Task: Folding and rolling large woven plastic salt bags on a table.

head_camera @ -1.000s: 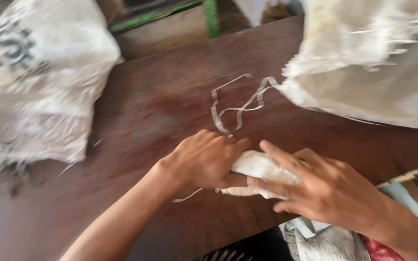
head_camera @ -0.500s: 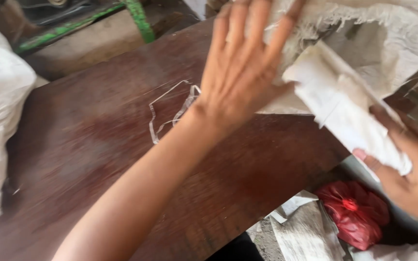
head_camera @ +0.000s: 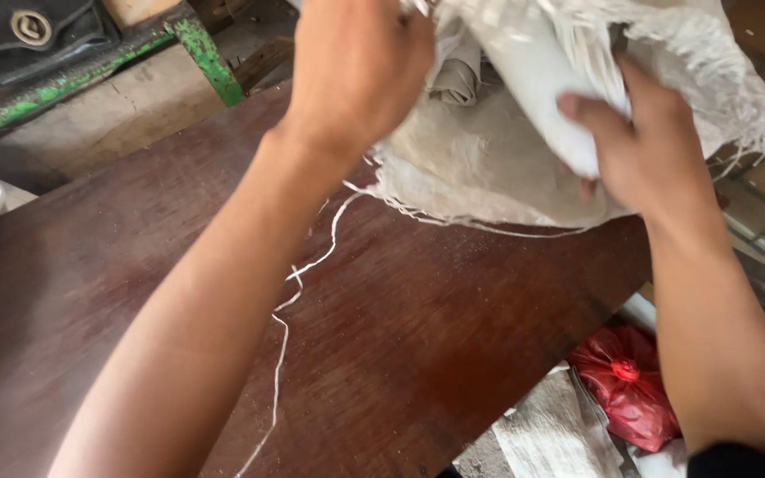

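Hands work at a frayed woven sack [head_camera: 489,168] lying on the dark wooden desk [head_camera: 418,336], the left hand [head_camera: 360,66] clutching the sack's upper edge in a closed grip while the right hand [head_camera: 644,146] clasps a white folded bundle [head_camera: 537,84] at its mouth.

Both forearms are bare from wrist to elbow, with no watch, ring or band showing on either. The left hand [head_camera: 360,66] shows its knuckled back; the right hand [head_camera: 644,146] shows short plain fingernails. A dark, black sleeve edge [head_camera: 741,460] covers the right arm near the elbow
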